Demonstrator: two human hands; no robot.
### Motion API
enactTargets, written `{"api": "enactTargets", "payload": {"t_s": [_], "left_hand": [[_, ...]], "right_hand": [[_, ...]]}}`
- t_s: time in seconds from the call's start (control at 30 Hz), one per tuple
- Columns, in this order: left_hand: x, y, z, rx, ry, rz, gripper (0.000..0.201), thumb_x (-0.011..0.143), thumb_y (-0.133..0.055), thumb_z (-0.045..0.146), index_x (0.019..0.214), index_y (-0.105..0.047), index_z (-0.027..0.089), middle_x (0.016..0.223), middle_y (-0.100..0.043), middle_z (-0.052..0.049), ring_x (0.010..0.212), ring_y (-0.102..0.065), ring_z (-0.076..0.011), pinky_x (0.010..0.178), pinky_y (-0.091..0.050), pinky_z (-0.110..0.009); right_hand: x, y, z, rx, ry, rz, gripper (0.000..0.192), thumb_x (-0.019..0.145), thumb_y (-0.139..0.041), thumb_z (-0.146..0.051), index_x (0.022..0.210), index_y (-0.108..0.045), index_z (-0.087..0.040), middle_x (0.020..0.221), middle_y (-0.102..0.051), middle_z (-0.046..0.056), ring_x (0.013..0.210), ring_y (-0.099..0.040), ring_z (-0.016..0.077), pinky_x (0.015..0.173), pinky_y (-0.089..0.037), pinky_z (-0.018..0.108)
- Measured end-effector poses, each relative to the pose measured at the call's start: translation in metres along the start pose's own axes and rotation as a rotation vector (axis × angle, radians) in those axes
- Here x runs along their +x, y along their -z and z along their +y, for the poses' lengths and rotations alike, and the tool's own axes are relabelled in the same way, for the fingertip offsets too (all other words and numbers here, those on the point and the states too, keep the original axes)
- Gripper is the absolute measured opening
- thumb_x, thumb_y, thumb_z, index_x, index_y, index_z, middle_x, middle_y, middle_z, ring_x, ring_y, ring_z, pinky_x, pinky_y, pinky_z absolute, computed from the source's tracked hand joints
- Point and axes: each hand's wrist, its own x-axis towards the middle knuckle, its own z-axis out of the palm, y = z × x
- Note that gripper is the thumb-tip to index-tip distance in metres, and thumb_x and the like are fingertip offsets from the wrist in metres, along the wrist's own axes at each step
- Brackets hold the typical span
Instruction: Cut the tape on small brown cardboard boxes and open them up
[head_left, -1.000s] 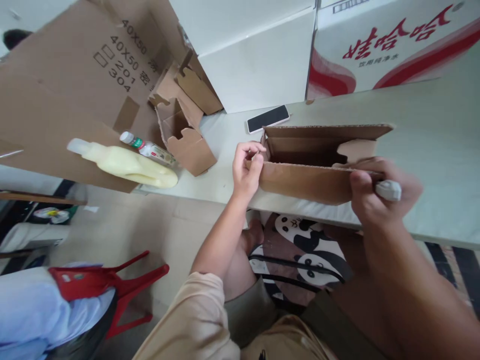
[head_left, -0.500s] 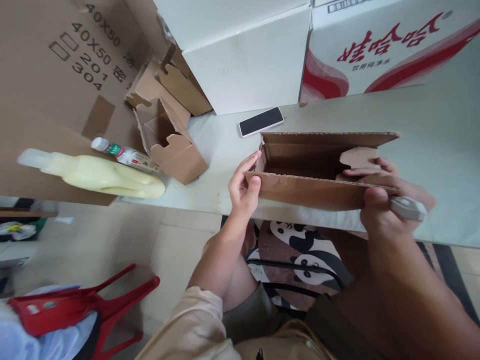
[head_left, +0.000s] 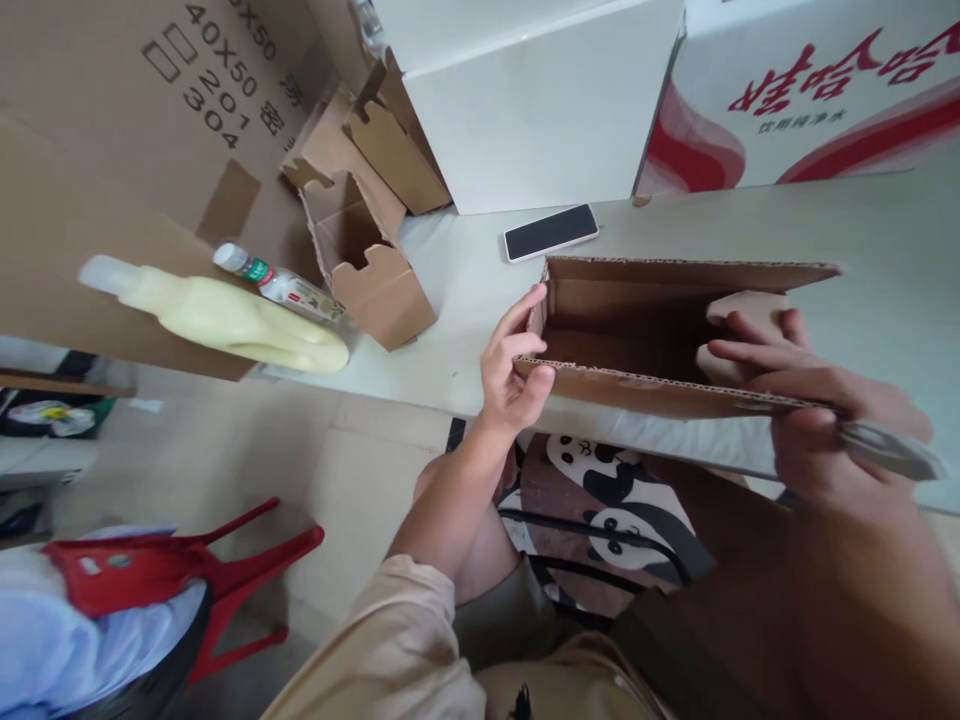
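Note:
An open brown cardboard box [head_left: 660,390], long and narrow with raw cut edges, is held over the table's near edge. My left hand [head_left: 514,365] grips its left end, thumb outside the near wall and fingers on the end panel. At the right end, my right hand [head_left: 840,410] pinches the near wall, thumb outside and fingers inside by a pale end flap [head_left: 750,312]. A grey handle [head_left: 892,450], shaped like a box cutter's, is also in my right hand; any blade is hidden.
A phone-like black slab [head_left: 551,232] lies behind the box. To the left are a notched carton [head_left: 390,300], a pale yellow bottle [head_left: 232,325] and a small labelled bottle [head_left: 281,285]. White cartons [head_left: 532,120] line the back. A red chair [head_left: 247,570] stands lower left.
The view has shifted, so most things sit further right. The box's near wall has swung outward at the right, widening the opening. My right-hand fingers have spread apart inside, and the grey handle has turned.

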Motion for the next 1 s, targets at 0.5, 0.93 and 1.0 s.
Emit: {"api": "enactTargets", "payload": {"t_s": [0.5, 0.93, 1.0], "left_hand": [[-0.017, -0.011, 0.004, -0.109, 0.062, 0.061, 0.012, 0.103, -0.049, 0.040, 0.108, -0.051, 0.030, 0.079, -0.074, 0.004, 0.082, -0.077, -0.0175, 0.118, -0.044, -0.056], [-0.011, 0.000, -0.027, 0.015, 0.182, -0.062, 0.053, 0.097, -0.056, 0.048, 0.147, -0.046, 0.035, 0.156, -0.045, -0.008, 0.142, -0.051, -0.0301, 0.119, -0.043, -0.047], [-0.012, 0.000, -0.029, -0.030, 0.188, -0.088, 0.056, 0.098, -0.055, 0.049, 0.151, -0.040, 0.038, 0.162, -0.038, -0.006, 0.143, -0.051, -0.0304, 0.120, -0.043, -0.047]], "right_hand": [[-0.001, -0.005, 0.006, 0.050, -0.084, 0.030, 0.032, 0.101, -0.053, -0.046, 0.088, -0.070, -0.023, 0.094, -0.080, 0.004, 0.115, -0.074, 0.0274, 0.126, -0.036, 0.057], [-0.008, -0.016, 0.030, -0.033, -0.404, 0.156, 0.066, 0.087, -0.058, -0.023, 0.149, -0.045, -0.042, 0.170, -0.023, 0.002, 0.158, -0.026, 0.0321, 0.118, -0.038, 0.063], [-0.009, -0.013, 0.037, 0.043, -0.382, 0.106, 0.083, 0.085, -0.059, -0.019, 0.156, -0.028, -0.048, 0.173, -0.017, -0.002, 0.161, -0.018, 0.0307, 0.123, -0.028, 0.065]]}}
